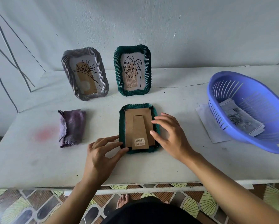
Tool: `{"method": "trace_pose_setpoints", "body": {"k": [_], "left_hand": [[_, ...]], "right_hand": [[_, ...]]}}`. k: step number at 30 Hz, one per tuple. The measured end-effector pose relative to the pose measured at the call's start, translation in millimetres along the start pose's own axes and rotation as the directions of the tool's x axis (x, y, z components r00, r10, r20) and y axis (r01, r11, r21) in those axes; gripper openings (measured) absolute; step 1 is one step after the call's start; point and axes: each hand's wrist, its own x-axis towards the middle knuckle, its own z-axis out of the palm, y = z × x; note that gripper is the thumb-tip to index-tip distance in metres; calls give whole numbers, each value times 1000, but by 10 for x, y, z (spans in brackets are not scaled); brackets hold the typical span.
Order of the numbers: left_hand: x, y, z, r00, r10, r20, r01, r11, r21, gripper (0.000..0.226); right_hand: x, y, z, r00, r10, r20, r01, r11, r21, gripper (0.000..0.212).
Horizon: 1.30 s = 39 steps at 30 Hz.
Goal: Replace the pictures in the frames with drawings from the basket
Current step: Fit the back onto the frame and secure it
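A green frame [156,117] lies face down on the white table [151,165], its brown cardboard back with stand and barcode sticker facing up. My left hand [101,152] touches the frame's lower left corner with thumb and fingertips. My right hand [169,136] rests at the frame's right edge, fingers spread over the backing. Two frames stand upright at the back: a grey frame [85,75] with a flower line drawing and a green frame [132,70] with a leaf drawing. A blue plastic basket [232,88] at the right holds grey rose drawings [239,118].
A folded purple cloth [71,127] lies left of the flat frame. A white sheet of paper [206,120] sticks out from under the basket. A wall runs close behind the table. My bare foot shows on patterned floor tiles below the table's front edge.
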Motion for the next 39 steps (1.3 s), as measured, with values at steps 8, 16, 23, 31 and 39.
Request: {"method": "trace_pose_setpoints", "body": {"k": [8,16,23,31,39], "left_hand": [[-79,154,83,989,-126,-77,129,991,44,48],[-105,245,123,961,-225,-163,244,963,111,45],[124,259,141,945,-294,-146,306,950,66,42],[248,282,144,900,-423,-106,421,906,-35,38],[251,303,144,902,-424,-81,418,905,-80,32]], "right_hand": [[-369,-151,41,987,64,-146,-75,994,-75,33],[-404,-191,110,980,138,-144,-145,989,-41,34],[-221,-148,119,990,130,-54,-134,988,-79,28],[-212,-141,93,997,64,-43,-70,983,-168,22],[-226,-223,173,992,50,-117,-76,972,-221,23]]}}
